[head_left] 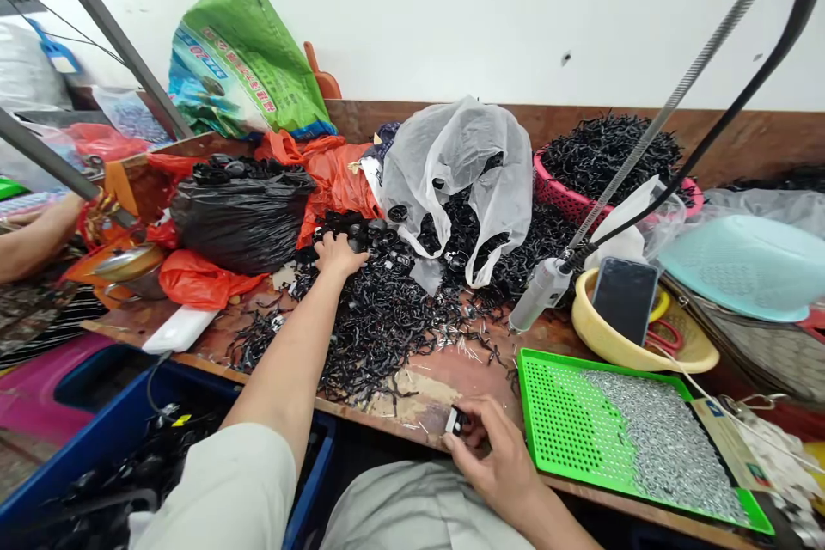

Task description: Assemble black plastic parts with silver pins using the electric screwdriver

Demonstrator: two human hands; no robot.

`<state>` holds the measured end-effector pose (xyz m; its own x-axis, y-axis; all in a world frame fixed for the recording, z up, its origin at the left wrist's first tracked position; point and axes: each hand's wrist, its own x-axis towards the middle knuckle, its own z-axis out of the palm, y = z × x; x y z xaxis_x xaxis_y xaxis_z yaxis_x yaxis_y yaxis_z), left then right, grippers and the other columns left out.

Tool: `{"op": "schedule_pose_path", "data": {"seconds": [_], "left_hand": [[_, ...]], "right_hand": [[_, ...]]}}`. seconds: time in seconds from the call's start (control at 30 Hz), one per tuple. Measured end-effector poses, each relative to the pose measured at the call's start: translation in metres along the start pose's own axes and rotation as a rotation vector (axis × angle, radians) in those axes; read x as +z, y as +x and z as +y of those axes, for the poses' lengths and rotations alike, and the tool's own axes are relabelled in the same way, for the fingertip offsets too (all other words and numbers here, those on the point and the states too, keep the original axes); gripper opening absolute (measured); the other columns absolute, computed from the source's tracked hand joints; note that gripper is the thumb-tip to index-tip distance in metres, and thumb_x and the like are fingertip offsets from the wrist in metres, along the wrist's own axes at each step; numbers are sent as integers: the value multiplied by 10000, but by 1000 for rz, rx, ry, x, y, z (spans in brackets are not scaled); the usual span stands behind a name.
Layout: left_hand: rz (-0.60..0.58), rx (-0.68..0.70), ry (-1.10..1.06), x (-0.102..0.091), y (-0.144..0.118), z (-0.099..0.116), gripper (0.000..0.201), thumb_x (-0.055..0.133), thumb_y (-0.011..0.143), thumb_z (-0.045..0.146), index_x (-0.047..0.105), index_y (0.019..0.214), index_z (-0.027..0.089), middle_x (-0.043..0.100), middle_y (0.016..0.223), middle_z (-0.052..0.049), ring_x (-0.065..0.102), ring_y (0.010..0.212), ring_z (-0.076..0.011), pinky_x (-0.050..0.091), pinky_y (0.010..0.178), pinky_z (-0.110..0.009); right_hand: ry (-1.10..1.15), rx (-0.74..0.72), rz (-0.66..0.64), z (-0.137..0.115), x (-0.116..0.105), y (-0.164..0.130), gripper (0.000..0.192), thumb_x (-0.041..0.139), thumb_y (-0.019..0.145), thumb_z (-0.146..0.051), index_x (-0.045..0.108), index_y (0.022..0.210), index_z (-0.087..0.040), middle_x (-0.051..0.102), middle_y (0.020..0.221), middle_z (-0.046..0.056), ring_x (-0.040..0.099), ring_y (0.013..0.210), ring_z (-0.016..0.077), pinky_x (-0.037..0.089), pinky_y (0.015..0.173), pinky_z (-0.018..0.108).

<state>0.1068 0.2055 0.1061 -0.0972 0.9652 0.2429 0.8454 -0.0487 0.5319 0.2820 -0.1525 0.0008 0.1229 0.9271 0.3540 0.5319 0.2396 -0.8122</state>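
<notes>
Head view: cluttered wooden workbench [444, 378], white wall [451, 17].

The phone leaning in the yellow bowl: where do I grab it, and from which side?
Take the phone by its upper edge, coming from above, fingers on front and back faces. It stands tilted in the yellow bowl with the top clear of the rim; its lower end sits down in the bowl. Watch the hanging cable and tool close on its left.

A green perforated tray [560, 421] holds silvery pins [657, 438], beside black parts [387, 318] and a yellow bowl [644, 352].
</notes>
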Motion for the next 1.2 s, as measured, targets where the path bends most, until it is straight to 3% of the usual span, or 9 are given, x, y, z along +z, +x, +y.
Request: {"op": "schedule_pose_path", "data": {"seconds": [0.2,0.4,0.47,0.57,0.63,0.83,0.97,1.07,1.2], "left_hand": [[38,170,-77,9,-15,12,264,644,717,268,608,952,155,570,1115,-135,478,1148,-295,338,1034,-432],[31,311,-308,15,-50,20,284,611,790,412,615,934,167,640,979,-78,575,935,-205,428,891,-327],[54,289,-392,10,-59,20,245,627,782,386,620,894,169,648,918,-63,581,900,-196,431,878,-325],[63,79,-701,-2,-87,21,219,610,796,389,598,862,180,618,833,-26,571,784,-157,470,762,-296],[-73,-123,-1003,-9,-123,23,244,600,805,429,572,864,194,584,811,-5,551,703,-132,483,638,-267],[-882,-440,-1371,-18,-261,25,271,614,788,382,643,988,201,629,869,-34,604,743,-158,527,669,-300],[-870,-449,-1372,-16,-295,14,226,659,785,346,658,947,189,644,855,-25,618,780,-146,521,680,-254],[-832,-399,-1294,-15,-297,5,337,621,828,440,608,1079,215,613,783,5,588,604,-106,467,485,-205],[-840,-373,-1179,-16,-299,3,434,490,864,583,542,1128,243,588,714,25,494,384,-81,329,301,-186]], "right_hand": [[16,-32,-12,-2,-1,3,345,638,806,-203,508,1124,-234,588,927,75,596,714,185,547,595,328],[35,-33,23,-2,-3,2,355,644,806,-220,511,1134,-243,599,938,75,592,706,180,545,588,321],[30,-38,40,1,-2,1,361,655,794,-225,519,1128,-243,607,934,74,592,695,178,544,582,319],[13,-44,88,2,-3,0,356,677,773,-238,541,1102,-232,624,932,72,610,726,187,547,617,326],[29,-45,121,-2,-6,2,368,692,763,-247,546,1100,-229,639,946,71,631,781,196,550,668,333],[244,25,35,-36,-11,18,374,717,760,-300,547,1083,-218,655,1039,76,651,938,193,542,846,345],[596,288,-37,-47,-7,24,388,721,761,-382,511,1045,-222,654,969,43,667,866,167,569,785,315],[809,429,-125,-44,-8,26,379,660,813,-441,474,1066,-230,649,954,28,681,840,166,577,785,353],[496,273,-105,-38,-18,26,378,708,785,-414,561,1079,-228,620,969,34,635,822,154,552,782,336]]}}
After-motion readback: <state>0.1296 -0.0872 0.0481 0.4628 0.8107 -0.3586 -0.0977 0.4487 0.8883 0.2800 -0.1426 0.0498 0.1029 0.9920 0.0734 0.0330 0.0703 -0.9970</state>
